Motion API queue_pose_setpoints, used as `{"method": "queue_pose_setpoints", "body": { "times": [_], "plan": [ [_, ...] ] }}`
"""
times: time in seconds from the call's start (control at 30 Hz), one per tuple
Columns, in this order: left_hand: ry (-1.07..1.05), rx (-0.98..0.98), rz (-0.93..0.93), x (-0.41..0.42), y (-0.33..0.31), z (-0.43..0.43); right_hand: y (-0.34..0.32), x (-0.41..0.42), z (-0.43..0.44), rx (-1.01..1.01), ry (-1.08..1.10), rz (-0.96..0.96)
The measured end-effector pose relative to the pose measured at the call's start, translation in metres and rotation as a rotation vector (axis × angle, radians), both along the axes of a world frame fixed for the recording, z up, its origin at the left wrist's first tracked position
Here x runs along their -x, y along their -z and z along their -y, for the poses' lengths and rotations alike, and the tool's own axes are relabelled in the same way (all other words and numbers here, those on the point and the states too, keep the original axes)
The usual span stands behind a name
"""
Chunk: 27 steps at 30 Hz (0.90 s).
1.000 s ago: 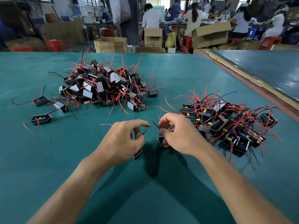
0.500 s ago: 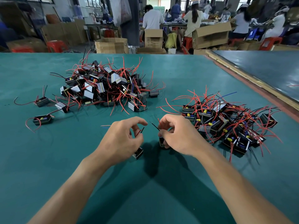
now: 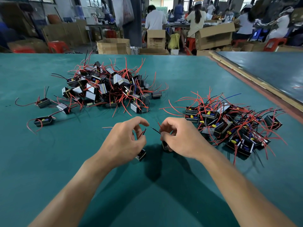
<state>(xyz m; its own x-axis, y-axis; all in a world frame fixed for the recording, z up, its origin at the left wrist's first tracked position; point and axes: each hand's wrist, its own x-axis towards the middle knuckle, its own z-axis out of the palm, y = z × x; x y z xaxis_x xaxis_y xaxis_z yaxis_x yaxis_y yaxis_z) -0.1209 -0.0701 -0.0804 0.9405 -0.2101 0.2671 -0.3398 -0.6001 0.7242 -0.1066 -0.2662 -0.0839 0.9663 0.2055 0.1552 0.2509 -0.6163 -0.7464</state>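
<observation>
Left hand (image 3: 123, 141) pinches a red wire (image 3: 142, 133), right hand (image 3: 183, 140) a black wire (image 3: 155, 130), modules (image 3: 141, 155) held beneath.
Tips have crept together in the last second and nearly touch, just above the table (image 3: 49, 161): the join looks close. Left pile (image 3: 108, 89) and right pile (image 3: 229, 125) lie beyond.

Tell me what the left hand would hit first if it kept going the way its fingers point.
Probably the black wire sticking out of the right hand. The left hand, pinching its own red wire, points straight at it. Depth is hard to judge.
</observation>
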Motion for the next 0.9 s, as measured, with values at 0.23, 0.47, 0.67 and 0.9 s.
{"method": "queue_pose_setpoints", "body": {
  "times": [0.23,0.47,0.67,0.9],
  "plan": [
    [0.008,0.001,0.016,-0.0003,0.001,-0.0002,-0.0019,0.0013,0.0003,0.011,-0.012,0.013],
    [0.017,-0.016,0.025,0.0004,0.0001,0.0003,-0.0016,0.0006,0.0003,0.022,-0.016,0.024],
    [0.015,-0.017,0.022,0.0009,-0.0013,0.0002,-0.0003,0.0003,0.0001,0.014,-0.021,0.017],
    [0.023,0.009,0.013,0.0016,-0.0012,0.0002,-0.0004,0.0013,-0.0022,0.018,-0.034,0.047]
  ]
}}
